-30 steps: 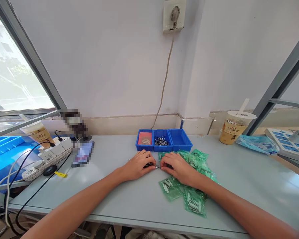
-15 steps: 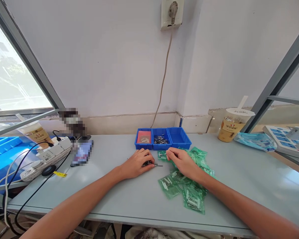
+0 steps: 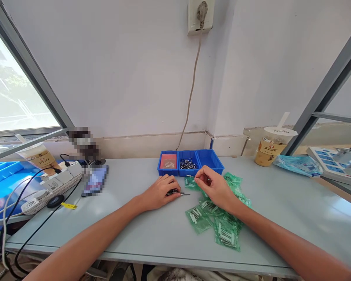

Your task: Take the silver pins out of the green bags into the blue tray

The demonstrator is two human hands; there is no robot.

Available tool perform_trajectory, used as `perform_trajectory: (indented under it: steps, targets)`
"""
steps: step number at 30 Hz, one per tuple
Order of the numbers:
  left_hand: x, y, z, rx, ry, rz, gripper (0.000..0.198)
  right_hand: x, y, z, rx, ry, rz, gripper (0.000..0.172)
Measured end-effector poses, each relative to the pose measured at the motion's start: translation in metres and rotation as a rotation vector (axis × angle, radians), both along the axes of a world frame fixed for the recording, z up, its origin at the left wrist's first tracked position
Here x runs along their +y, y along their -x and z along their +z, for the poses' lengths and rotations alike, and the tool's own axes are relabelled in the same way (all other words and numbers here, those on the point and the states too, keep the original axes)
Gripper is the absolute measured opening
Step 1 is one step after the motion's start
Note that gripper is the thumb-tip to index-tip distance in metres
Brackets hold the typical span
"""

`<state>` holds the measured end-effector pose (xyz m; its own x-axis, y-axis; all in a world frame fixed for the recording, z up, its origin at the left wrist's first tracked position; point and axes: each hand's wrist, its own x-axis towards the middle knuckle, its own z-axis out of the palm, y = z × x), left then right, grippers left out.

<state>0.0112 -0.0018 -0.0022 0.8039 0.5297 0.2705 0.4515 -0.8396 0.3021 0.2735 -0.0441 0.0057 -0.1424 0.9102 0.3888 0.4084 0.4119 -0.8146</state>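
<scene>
My left hand (image 3: 160,192) rests on the grey table with its fingers curled over several dark metal pins (image 3: 173,191); one thin rod pokes out to the right. Between the thumb and fingertips of my right hand (image 3: 215,186) is a thin metal pin (image 3: 190,176), pointing left. Green plastic packets (image 3: 198,218) holding metal pieces lie under and around my right hand. Behind the hands stands a blue three-compartment tray (image 3: 167,172): a red packet (image 3: 168,160) on the left, loose metal pins (image 3: 188,164) in the middle, nothing visible in the right compartment.
At the left are a power strip (image 3: 58,182) with cables, a phone (image 3: 95,180), a black round object (image 3: 55,201) and a tilted drink cup (image 3: 41,158). Another cup (image 3: 269,150), a blue packet (image 3: 298,166) and a white device (image 3: 329,168) stand at the right.
My right hand's fingers have turned upward and a thin pin now shows between the fingertips. My left hand has stayed over the metal pins.
</scene>
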Motion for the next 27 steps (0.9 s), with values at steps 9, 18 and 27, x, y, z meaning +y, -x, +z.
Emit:
perform_trajectory:
  steps: [9,18,27]
  targets:
    - [0.001,0.0,-0.002,0.007,-0.008,-0.002,0.023,0.005,0.0,0.004,0.343,0.313,-0.011,0.036]
    - [0.001,-0.001,-0.002,-0.007,-0.001,-0.002,0.025,0.019,-0.001,-0.003,0.562,0.454,-0.108,0.036]
    - [0.002,-0.002,-0.003,0.002,0.004,-0.002,0.02,0.012,0.001,0.003,0.398,0.301,0.031,0.039]
